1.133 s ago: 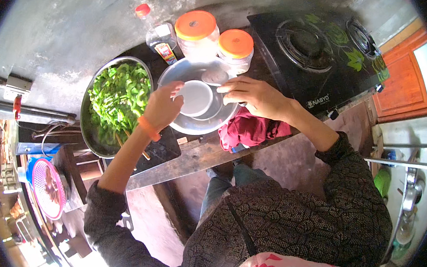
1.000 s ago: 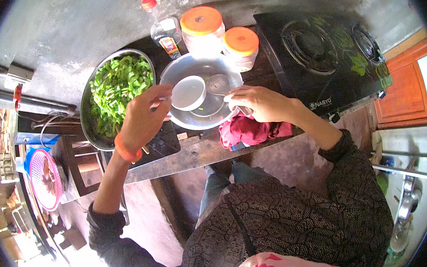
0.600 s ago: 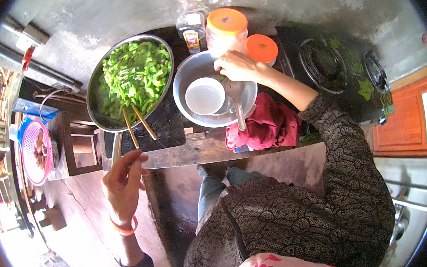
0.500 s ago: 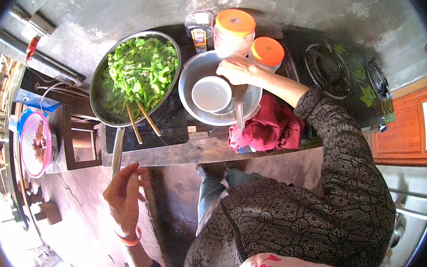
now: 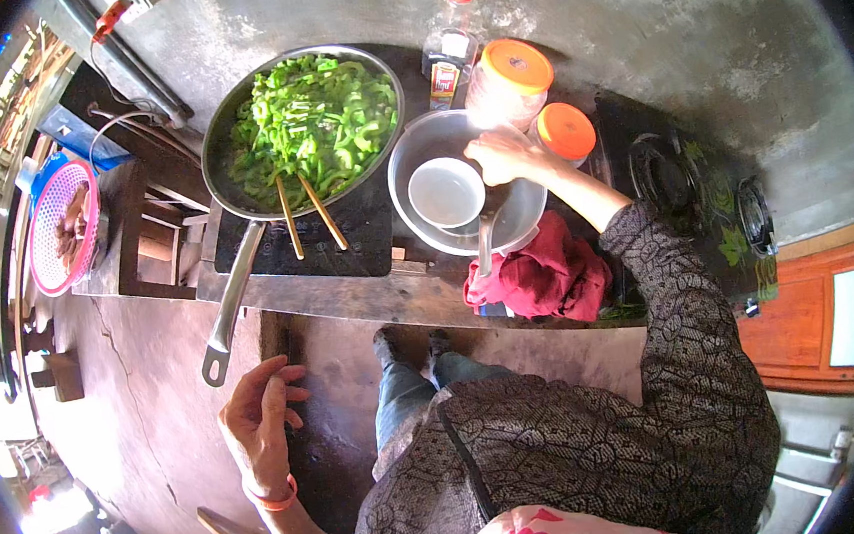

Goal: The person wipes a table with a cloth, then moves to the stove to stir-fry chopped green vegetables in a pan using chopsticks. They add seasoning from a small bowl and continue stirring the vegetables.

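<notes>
A long-handled frying pan [image 5: 230, 162] on the left side of the counter holds chopped green vegetables [image 5: 316, 125]. Two wooden chopsticks [image 5: 323, 213] lean over its near rim. My left hand [image 5: 260, 413], empty with loosely bent fingers apart, hovers below the pan handle [image 5: 235, 307] without touching it. To the right of the pan stands a metal basin [image 5: 410, 223] with a white bowl [image 5: 446, 193] inside. Over the basin, beside the white bowl, my right hand [image 5: 500, 155] has its fingers closed; whatever they grip is hidden. A metal utensil handle [image 5: 486, 247] sticks out over the basin's near rim.
Behind the basin stand a dark sauce bottle [image 5: 451, 59] and two orange-lidded jars [image 5: 511, 85] [image 5: 567, 132]. A red cloth [image 5: 553, 277] lies at the counter's front edge. A black gas stove [image 5: 675, 167] is on the right. A pink colander [image 5: 65, 230] sits far left.
The view has turned and shifted, so the counter things appear farther right. My left hand is now farther from the pan handle. My right hand stays over the basin.
</notes>
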Motion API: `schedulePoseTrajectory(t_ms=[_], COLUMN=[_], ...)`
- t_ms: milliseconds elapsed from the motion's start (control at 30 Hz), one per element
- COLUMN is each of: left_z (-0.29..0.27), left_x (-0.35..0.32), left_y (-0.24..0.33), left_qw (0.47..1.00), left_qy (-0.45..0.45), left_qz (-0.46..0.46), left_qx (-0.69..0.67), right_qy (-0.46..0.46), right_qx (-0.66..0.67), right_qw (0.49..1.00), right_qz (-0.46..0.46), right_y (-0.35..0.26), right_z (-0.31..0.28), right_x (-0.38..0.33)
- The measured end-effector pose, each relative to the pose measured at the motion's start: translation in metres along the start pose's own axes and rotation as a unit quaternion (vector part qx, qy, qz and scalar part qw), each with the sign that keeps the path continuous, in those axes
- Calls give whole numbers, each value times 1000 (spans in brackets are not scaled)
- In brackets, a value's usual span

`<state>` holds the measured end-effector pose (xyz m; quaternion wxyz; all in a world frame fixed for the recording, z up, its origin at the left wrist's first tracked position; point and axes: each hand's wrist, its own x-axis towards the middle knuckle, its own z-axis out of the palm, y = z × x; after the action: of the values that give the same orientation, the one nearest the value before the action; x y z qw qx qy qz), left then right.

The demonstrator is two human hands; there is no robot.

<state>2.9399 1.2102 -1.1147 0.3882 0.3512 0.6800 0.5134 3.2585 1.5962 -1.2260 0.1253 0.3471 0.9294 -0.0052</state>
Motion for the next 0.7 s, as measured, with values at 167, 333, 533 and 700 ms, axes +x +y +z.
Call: schedulePoseTrajectory(t_ms=[167,333,533,700], left_z=[6,9,13,14], left_x=[1,-2,-6,-9], left_y=[4,3,-2,-4], left_qw=[1000,1000,1000,1000], left_qy=[-22,-12,-18,-22], left_qz=[-1,-1,-5,-16], left_qx=[10,12,1,8], right_qy=[38,95,94,86], right_qx=[119,531,685,656], right_qw=[992,841,720,746], right_qz=[-3,47,-66,-80], right_y=[1,13,-14,-42], right_z=[-12,-62,-116,-135], right_x=[-13,-23,-55,-59])
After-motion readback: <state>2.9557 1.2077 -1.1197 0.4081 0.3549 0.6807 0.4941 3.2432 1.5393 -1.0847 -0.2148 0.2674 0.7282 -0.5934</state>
